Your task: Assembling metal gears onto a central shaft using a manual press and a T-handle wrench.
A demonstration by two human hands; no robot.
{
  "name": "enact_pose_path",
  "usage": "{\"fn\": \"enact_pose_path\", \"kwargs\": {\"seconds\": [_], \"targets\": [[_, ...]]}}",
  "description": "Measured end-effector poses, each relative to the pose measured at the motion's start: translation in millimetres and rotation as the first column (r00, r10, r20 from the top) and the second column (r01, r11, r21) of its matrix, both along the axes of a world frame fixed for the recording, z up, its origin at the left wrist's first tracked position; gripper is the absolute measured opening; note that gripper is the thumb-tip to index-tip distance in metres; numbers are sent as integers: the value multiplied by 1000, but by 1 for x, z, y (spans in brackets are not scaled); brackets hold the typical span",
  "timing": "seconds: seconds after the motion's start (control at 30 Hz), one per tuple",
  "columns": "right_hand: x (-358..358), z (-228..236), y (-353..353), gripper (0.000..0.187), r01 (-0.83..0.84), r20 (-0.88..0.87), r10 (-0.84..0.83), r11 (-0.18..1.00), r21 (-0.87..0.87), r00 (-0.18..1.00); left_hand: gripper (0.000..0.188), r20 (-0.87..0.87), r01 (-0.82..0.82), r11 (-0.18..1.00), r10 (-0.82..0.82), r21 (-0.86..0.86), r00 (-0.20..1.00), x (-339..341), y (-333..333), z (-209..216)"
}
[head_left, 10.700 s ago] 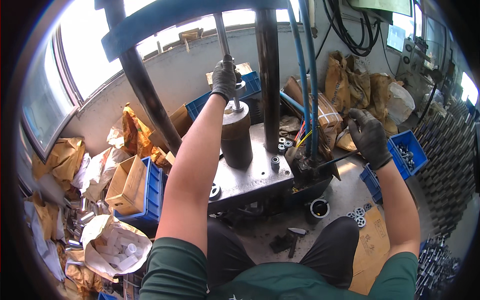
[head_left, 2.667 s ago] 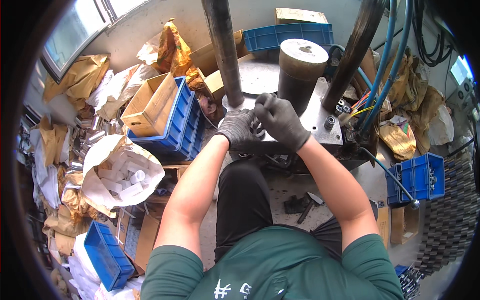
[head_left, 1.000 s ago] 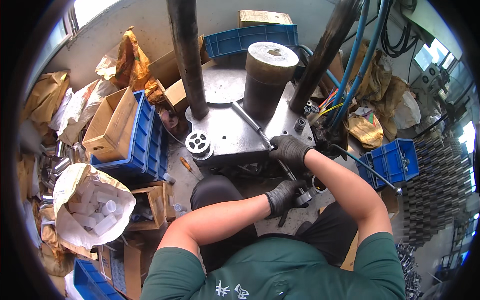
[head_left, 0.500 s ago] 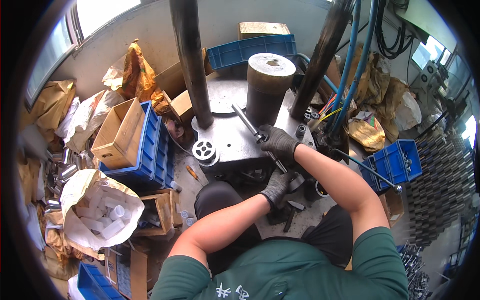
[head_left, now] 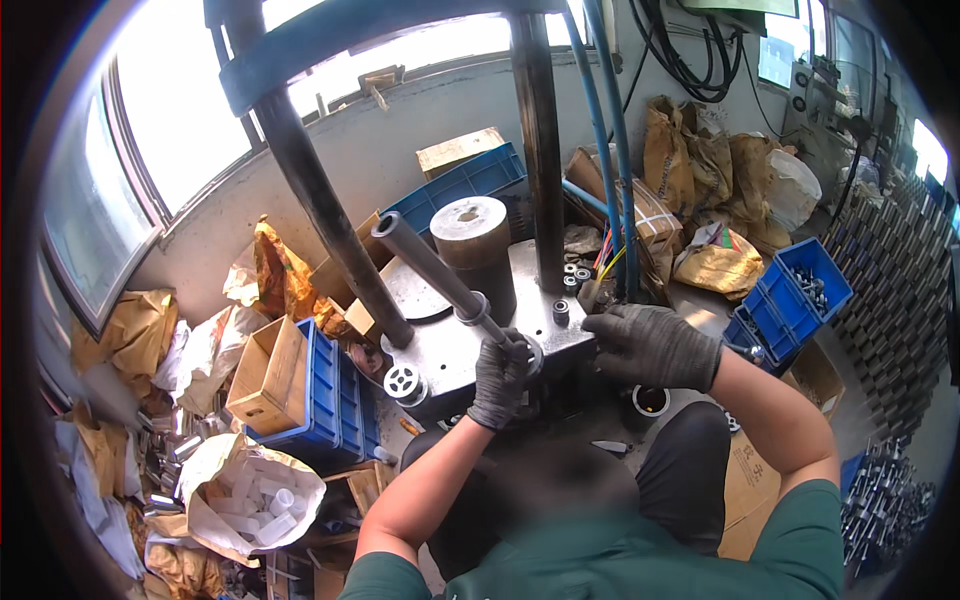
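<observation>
My gloved left hand is closed around the lower part of a long metal shaft, which tilts up and to the left over the press table. A ring-shaped collar sits on the shaft above my fist. Beside the table's right edge, my gloved right hand is apart from the shaft, fingers stretched out to the left, with nothing visible in it. Close to its fingertips stands a small dark bearing-like ring, with several similar rings behind it.
A thick steel cylinder stands on the table between two dark columns. A white spoked wheel lies at the left corner. Blue crates flank me, and a sack of clear plastic tubes stands left. A round container is below my right hand.
My right hand has let go of the shaft and moved right. My left hand has lifted the shaft, now more upright with its thick end higher. The head view has tilted up.
</observation>
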State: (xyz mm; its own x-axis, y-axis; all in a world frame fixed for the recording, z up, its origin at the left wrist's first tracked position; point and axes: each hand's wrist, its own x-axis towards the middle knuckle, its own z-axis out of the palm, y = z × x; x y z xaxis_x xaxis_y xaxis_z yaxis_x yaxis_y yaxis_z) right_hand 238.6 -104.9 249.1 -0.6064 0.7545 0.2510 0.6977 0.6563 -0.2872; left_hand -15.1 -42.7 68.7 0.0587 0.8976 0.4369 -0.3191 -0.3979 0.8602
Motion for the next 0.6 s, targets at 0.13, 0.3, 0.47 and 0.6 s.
{"fn": "enact_pose_path", "kwargs": {"seconds": [0.13, 0.3, 0.47, 0.6], "targets": [[81, 26, -32, 44, 178, 226, -181, 983, 35, 957, 12, 10, -40, 974, 39, 221, 999, -25, 59, 100], [128, 20, -46, 51, 447, 488, -339, 886, -121, 804, 7, -130, -211, 934, 257, 288, 958, -32, 156, 169], [131, -10, -41, 41, 393, 336, -369, 919, -6, 867, 8, -167, -334, 941, 340, 63, 926, -63, 255, 156], [130, -21, -44, 26, 391, 149, -460, 854, 343, 875, 7, -314, -394, 917, 395, 71, 863, -72, 290, 147]]}}
